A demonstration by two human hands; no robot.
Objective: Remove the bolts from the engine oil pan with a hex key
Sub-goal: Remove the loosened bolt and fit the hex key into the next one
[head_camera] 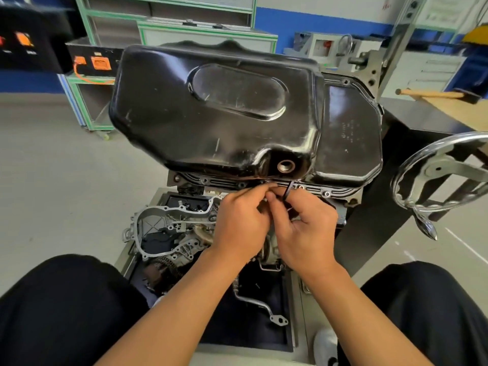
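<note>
A glossy black oil pan (237,109) sits upside down on the engine, its drain hole (285,165) facing me. Bolts line the near flange, one (327,193) at the right and one (242,185) at the left. A black hex key (288,190) stands at the flange just below the drain hole. My right hand (303,228) pinches the key's lower end. My left hand (241,220) meets it from the left, fingertips closed on the key or a small part at the flange; which one is hidden by the fingers.
A chrome handwheel (433,175) of the engine stand juts out at the right. Below my hands a tray (295,326) holds an aluminium cover (169,225), a chain and a pipe. A wooden-handled mallet (435,95) lies on the bench at back right. My knees frame the tray.
</note>
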